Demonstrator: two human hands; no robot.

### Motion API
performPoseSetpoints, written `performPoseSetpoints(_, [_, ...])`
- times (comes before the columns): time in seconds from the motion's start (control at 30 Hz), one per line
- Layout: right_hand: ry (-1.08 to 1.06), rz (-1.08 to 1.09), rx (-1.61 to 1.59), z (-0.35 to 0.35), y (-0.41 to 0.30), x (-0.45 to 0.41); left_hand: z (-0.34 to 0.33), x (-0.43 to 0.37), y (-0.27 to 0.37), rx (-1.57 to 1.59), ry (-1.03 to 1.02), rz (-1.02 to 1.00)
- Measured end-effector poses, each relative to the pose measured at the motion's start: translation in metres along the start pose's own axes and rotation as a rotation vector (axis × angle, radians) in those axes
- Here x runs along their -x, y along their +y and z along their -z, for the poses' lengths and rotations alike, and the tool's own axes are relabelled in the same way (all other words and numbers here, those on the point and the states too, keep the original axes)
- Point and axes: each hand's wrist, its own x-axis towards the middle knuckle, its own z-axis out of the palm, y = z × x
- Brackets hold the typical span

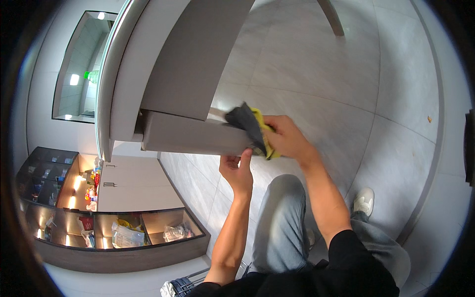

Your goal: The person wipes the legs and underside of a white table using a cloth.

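My right hand (284,137) holds a folded cloth (246,120), dark grey with yellow edging, against the end of a grey panel (185,135). The cloth is slightly blurred and wraps over that end. At the near edge of the panel, my left hand (237,172) grips with its thumb on one side and fingers curled behind. The panel stands out from a grey cabinet (189,55) under a glossy-edged top (107,74). Whether it is a door or a drawer front I cannot tell.
Grey floor tiles (315,67) spread beneath, with a furniture leg (332,18) at the top. A lit shelf unit (122,256) holds bagged goods, beside pale cupboard doors (137,185). My bent knee (284,200) is close below my hands. A small crumb (429,119) lies near the wall.
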Motion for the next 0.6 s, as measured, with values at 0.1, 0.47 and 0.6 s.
performPoseSetpoints(0.1, [-0.039,0.248,-0.219,-0.012,-0.07,0.0,0.002,-0.001,-0.01,-0.088,-0.01,-0.027])
performPoseSetpoints(0.47, [0.097,-0.438,-0.198,-0.019,0.16,-0.009,0.005,0.005,-0.005,0.016,0.023,-0.019])
performPoseSetpoints(0.6, [0.185,-0.264,0.353,0.03,0.348,0.028,-0.019,0.003,0.002,0.058,0.004,-0.05])
